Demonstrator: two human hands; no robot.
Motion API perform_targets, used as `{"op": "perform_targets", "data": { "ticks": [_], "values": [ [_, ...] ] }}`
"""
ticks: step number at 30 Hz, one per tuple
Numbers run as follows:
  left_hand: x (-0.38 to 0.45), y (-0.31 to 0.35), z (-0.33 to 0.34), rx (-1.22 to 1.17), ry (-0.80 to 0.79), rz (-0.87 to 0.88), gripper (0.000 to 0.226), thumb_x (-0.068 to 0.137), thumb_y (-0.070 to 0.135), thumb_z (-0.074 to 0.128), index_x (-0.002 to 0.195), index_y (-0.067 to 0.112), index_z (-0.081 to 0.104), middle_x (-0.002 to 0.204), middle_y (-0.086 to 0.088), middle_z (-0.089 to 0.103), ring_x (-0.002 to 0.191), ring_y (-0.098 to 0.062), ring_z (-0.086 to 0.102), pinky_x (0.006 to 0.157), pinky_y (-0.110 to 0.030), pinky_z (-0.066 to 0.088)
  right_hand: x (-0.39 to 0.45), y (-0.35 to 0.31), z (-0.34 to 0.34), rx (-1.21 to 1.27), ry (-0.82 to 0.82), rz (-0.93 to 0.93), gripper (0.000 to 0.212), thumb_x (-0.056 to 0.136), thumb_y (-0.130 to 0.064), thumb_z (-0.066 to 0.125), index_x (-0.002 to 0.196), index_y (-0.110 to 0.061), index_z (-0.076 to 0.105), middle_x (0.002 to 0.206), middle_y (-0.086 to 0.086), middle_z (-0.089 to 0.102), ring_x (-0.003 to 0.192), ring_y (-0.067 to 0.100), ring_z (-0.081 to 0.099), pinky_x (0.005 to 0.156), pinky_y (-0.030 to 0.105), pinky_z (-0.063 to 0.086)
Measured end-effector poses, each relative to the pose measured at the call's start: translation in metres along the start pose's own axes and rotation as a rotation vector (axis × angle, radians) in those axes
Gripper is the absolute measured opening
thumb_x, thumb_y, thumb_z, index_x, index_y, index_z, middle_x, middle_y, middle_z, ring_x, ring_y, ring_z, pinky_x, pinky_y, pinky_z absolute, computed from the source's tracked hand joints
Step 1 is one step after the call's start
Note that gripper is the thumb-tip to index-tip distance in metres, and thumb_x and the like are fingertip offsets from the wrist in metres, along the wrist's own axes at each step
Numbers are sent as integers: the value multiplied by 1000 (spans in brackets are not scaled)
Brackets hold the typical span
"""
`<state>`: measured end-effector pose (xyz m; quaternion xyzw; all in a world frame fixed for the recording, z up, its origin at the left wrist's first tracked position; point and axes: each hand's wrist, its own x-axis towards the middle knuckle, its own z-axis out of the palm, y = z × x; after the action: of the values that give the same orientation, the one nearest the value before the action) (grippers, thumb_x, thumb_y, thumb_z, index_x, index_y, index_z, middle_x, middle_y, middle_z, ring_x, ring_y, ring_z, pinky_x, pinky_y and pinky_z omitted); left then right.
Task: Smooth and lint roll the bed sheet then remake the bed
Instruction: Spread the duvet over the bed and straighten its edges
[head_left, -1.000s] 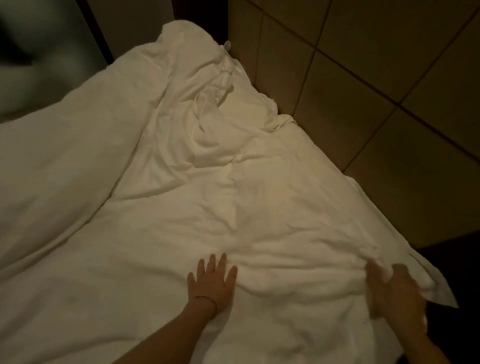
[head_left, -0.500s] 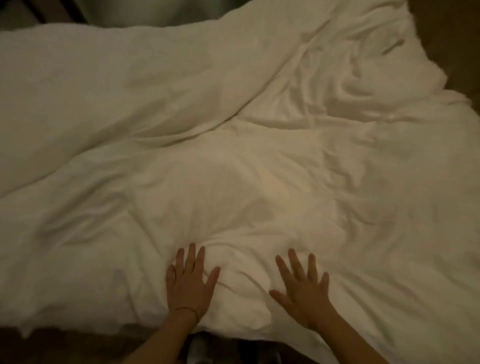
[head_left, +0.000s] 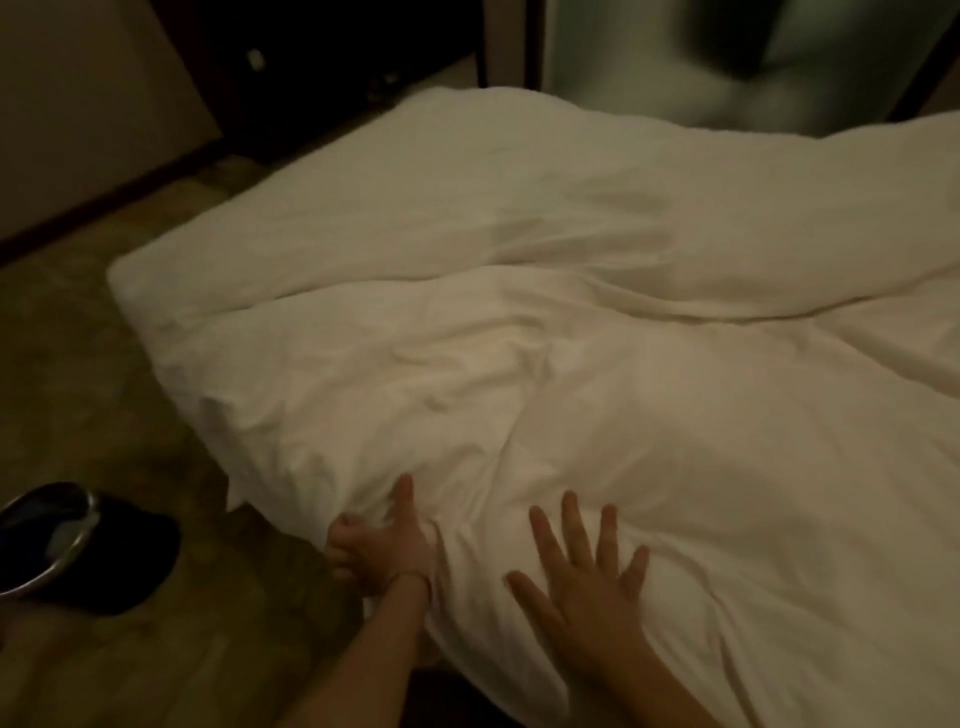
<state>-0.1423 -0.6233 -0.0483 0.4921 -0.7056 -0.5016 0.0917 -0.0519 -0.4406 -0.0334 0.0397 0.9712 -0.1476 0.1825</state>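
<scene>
A rumpled white duvet (head_left: 597, 364) covers the bed, with a long fold running across its middle and creases near the front. My left hand (head_left: 382, 543) is at the duvet's near edge by the left corner. Most of its fingers curl round the fabric there, and one finger lies straight on top. My right hand (head_left: 584, 571) presses flat on the duvet just to the right, fingers spread. The sheet underneath is hidden, and no lint roller is in view.
A dark round bin with a shiny metal rim (head_left: 49, 535) stands on the wooden floor (head_left: 130, 415) at the lower left. Dark furniture (head_left: 322, 67) and a blurred glass panel (head_left: 727, 57) stand beyond the bed's far side.
The view has swung left to the bed's near left corner. My left hand went from lying flat to gripping the duvet's edge. My right hand is still flat on the cover.
</scene>
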Motion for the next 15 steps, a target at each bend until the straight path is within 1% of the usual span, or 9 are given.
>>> {"op": "perform_targets", "data": {
  "ticks": [2, 5, 7, 9, 11, 12, 13, 14, 15],
  "values": [
    [33, 1, 1, -71, 17, -12, 109, 56, 67, 84, 136, 7, 40, 146, -20, 35, 133, -43, 34, 109, -51, 32, 13, -17, 13, 0, 46, 18, 77, 73, -85, -6, 139, -54, -31, 147, -11, -47, 133, 32, -47, 106, 66, -18],
    [71, 6, 7, -194, -77, -30, 119, 55, 67, 87, 145, 7, 36, 148, -22, 39, 132, -43, 44, 109, -49, 38, 35, -41, 26, 2, 125, 34, 87, 65, -84, -15, 144, -48, -26, 152, -10, -41, 136, 27, -45, 109, 63, -19],
    [83, 1, 11, -182, -134, -38, 114, 58, 66, 87, 142, 5, 40, 144, -23, 47, 130, -42, 49, 106, -46, 41, 47, -51, 32, -27, 168, 16, 92, 66, -83, -15, 147, -42, -24, 150, -14, -40, 140, 23, -38, 109, 63, -18],
    [92, -10, 13, -223, -196, -34, 100, 59, 64, 87, 130, 5, 50, 134, -22, 58, 120, -39, 58, 97, -41, 46, 56, -58, 37, -63, 222, 16, 94, 66, -82, -15, 150, -40, -20, 154, -16, -32, 144, 20, -31, 110, 63, -16],
    [105, -18, 10, -253, -275, 28, 85, 61, 62, 87, 119, 5, 63, 123, -20, 66, 109, -36, 64, 85, -34, 49, 59, -62, 45, -125, 286, 12, 92, 71, -82, -11, 153, -40, -9, 162, -13, -11, 149, 17, -15, 110, 60, -11],
    [111, -20, 6, -243, -307, 75, 77, 63, 61, 86, 113, 5, 68, 118, -20, 69, 106, -35, 65, 81, -32, 48, 59, -62, 47, -166, 330, 6, 91, 73, -81, -9, 153, -39, 2, 161, -10, 5, 149, 17, -1, 111, 57, -3],
    [118, -20, 2, -226, -337, 128, 74, 65, 61, 85, 109, 4, 70, 116, -20, 70, 105, -34, 66, 78, -31, 47, 60, -62, 49, -217, 390, -1, 92, 73, -81, -11, 149, -37, 17, 152, -8, 23, 144, 17, 17, 109, 53, 8],
    [123, -19, -5, -196, -364, 168, 74, 66, 63, 83, 106, 3, 72, 114, -20, 71, 105, -34, 66, 77, -31, 47, 60, -61, 51, -261, 458, -17, 92, 72, -81, -15, 139, -37, 31, 137, -9, 37, 133, 18, 31, 104, 47, 19],
    [126, -19, -13, -186, -372, 194, 74, 66, 63, 83, 105, 2, 72, 114, -20, 71, 105, -34, 67, 77, -31, 48, 60, -61, 52, -283, 522, -33, 90, 71, -81, -18, 126, -37, 39, 122, -10, 43, 121, 18, 40, 97, 42, 26]
  ]
}}
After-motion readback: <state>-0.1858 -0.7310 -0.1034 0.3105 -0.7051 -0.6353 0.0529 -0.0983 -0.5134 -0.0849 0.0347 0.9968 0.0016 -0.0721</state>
